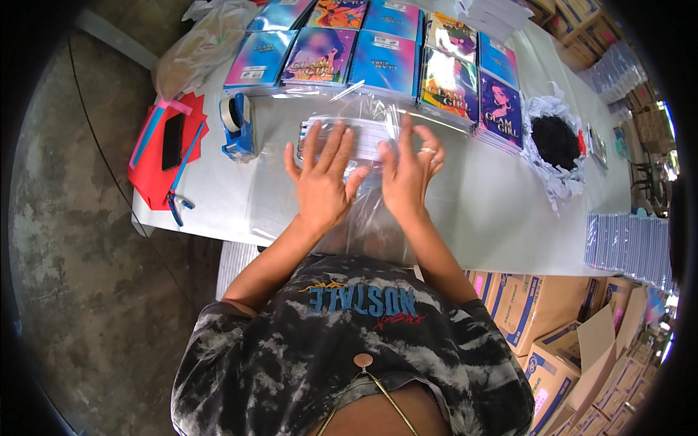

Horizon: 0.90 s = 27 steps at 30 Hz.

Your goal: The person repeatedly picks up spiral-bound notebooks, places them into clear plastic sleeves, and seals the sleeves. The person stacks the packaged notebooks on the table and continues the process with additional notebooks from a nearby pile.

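A stack of notebooks (pixel 369 132) lies edge-up in front of me, inside or under clear plastic film (pixel 367 211) that spreads toward my body. My left hand (pixel 325 178) rests on the stack's left part, fingers spread and palm down. At the stack's right end is my right hand (pixel 411 174), wearing a ring; its thumb and fingers are apart and it touches or hovers by the wrinkled film. I cannot tell whether the film is closed all round the stack.
Rows of colourful spiral notebooks (pixel 382 62) line the far side. A blue tape dispenser (pixel 238 131) stands left, near red sheets (pixel 149 174), a phone (pixel 172 142) and small cutters (pixel 176 207). Right: a paper-lined bowl of black material (pixel 556 142), wrapped notebook stacks (pixel 629 247), cardboard boxes (pixel 531 309).
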Each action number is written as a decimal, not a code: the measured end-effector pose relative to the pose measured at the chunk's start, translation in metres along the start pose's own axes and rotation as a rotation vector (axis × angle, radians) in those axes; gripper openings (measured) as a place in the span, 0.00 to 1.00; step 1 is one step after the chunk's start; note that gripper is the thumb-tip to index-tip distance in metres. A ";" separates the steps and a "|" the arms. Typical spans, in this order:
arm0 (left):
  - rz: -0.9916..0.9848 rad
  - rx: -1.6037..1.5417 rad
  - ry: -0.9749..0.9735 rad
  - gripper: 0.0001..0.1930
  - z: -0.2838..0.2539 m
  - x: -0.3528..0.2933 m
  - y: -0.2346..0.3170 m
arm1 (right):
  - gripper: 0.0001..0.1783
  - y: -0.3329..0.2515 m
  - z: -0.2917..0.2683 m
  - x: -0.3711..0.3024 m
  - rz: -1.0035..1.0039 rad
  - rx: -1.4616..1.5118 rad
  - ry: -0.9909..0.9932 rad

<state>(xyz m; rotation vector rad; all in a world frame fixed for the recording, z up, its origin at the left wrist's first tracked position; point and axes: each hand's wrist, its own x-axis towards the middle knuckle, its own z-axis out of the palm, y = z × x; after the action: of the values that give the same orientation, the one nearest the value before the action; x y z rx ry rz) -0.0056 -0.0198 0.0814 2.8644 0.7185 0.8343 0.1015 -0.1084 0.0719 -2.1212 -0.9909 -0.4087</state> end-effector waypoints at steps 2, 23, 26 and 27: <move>0.013 -0.193 -0.016 0.40 -0.004 0.003 0.004 | 0.26 -0.008 -0.006 -0.009 -0.144 -0.060 -0.096; 0.209 -0.513 -0.135 0.14 -0.009 0.051 -0.031 | 0.22 -0.011 0.013 -0.004 -0.218 0.386 0.173; 0.306 -0.343 0.058 0.16 0.005 0.009 -0.023 | 0.20 -0.014 0.009 -0.002 -0.146 0.420 0.172; 0.310 -0.312 0.053 0.17 0.005 -0.002 -0.022 | 0.18 -0.007 0.010 -0.003 -0.206 0.389 0.143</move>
<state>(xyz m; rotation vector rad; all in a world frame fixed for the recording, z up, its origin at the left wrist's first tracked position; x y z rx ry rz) -0.0135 -0.0008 0.0722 2.7083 0.1271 0.9613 0.0938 -0.0992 0.0670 -1.6277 -1.1087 -0.4232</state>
